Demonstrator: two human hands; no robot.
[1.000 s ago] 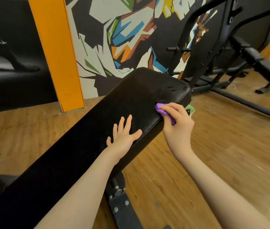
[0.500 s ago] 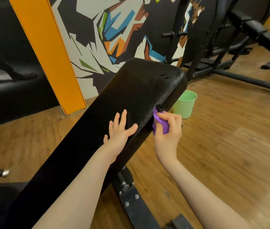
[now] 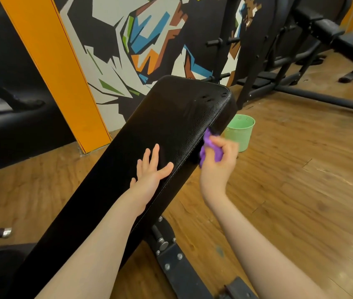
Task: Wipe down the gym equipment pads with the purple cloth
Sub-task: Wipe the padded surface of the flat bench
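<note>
A long black padded bench back (image 3: 171,117) slants up from lower left to upper middle. My left hand (image 3: 152,171) lies flat on its top surface with fingers spread, close to the right edge. My right hand (image 3: 218,165) grips a bunched purple cloth (image 3: 209,147) and holds it against the pad's right side edge, just below the top corner. Part of the cloth is hidden inside my fingers.
A green plastic bucket (image 3: 241,130) stands on the wooden floor just right of the pad. The bench's black steel frame (image 3: 171,260) runs under the pad. More black gym machines (image 3: 313,39) stand at the back right. An orange pillar (image 3: 59,67) and painted wall lie behind.
My right hand moved the cloth off the pad's top right corner and down along its right side edge. The left hand stayed flat on the pad. The green bucket came into view.
</note>
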